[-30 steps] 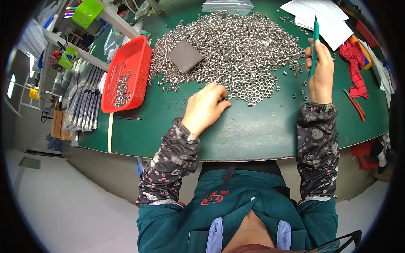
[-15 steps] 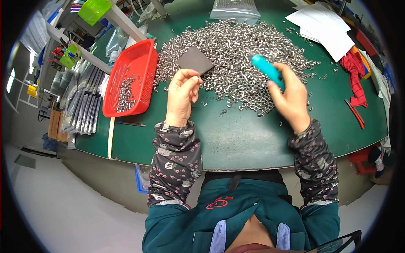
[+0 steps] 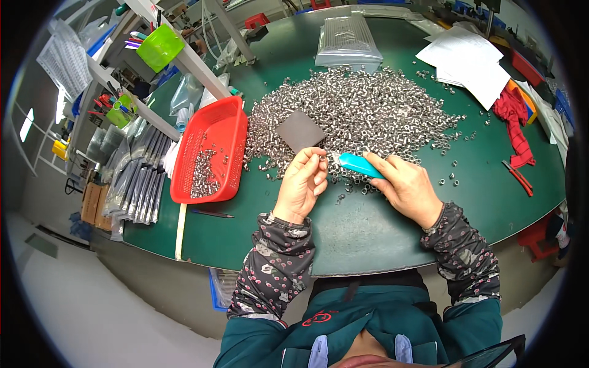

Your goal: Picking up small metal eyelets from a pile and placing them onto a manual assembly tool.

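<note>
At frame centre, over the green table, a small metal nut is pinched by the left hand against a turquoise tool gripped in the right hand; slippage into the nut pile is judged possible.

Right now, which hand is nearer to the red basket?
Left. The left hand is just right of the red basket, over the green table; the right hand, holding a blue tool, is farther right.
</note>
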`<act>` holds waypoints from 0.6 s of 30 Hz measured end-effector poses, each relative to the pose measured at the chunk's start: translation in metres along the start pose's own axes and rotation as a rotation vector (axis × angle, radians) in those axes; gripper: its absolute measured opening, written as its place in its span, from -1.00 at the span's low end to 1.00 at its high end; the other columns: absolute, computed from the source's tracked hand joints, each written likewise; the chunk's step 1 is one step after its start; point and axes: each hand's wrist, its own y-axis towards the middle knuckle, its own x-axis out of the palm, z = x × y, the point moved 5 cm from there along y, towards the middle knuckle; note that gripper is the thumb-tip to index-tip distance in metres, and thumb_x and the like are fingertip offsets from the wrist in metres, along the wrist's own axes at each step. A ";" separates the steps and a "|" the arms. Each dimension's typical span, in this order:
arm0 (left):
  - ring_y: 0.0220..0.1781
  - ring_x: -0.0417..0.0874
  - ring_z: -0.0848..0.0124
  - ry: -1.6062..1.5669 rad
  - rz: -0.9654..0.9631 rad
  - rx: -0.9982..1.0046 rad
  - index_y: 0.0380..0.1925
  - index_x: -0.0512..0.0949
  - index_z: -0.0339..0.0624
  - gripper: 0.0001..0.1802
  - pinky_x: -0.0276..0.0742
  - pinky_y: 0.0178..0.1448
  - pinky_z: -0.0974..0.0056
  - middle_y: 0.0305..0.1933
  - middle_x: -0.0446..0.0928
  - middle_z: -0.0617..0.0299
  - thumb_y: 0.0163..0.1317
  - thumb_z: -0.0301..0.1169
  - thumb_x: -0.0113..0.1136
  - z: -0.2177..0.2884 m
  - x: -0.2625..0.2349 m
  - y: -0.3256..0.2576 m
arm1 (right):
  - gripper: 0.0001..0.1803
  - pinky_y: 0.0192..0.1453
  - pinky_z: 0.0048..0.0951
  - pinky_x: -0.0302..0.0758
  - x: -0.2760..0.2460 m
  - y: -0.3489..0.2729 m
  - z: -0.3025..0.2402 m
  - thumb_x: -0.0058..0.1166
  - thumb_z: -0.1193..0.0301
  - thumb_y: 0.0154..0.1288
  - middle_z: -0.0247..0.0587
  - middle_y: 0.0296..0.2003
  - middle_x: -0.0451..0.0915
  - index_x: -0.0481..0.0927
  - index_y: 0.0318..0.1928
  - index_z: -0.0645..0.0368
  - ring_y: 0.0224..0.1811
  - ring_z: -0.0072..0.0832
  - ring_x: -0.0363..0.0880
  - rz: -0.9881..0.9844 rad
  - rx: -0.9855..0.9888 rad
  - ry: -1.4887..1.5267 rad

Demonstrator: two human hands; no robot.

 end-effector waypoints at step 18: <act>-0.58 0.27 0.63 0.137 0.063 0.017 -0.29 0.38 -0.21 -0.87 0.17 -0.63 0.57 -0.48 0.36 0.32 0.19 -0.41 -0.07 -0.006 0.000 -0.001 | -0.58 -0.45 -0.32 0.39 0.007 -0.004 0.001 0.00 0.32 0.07 -0.19 -0.55 0.37 0.36 -0.01 0.02 -0.52 -0.30 0.44 -0.153 0.074 0.128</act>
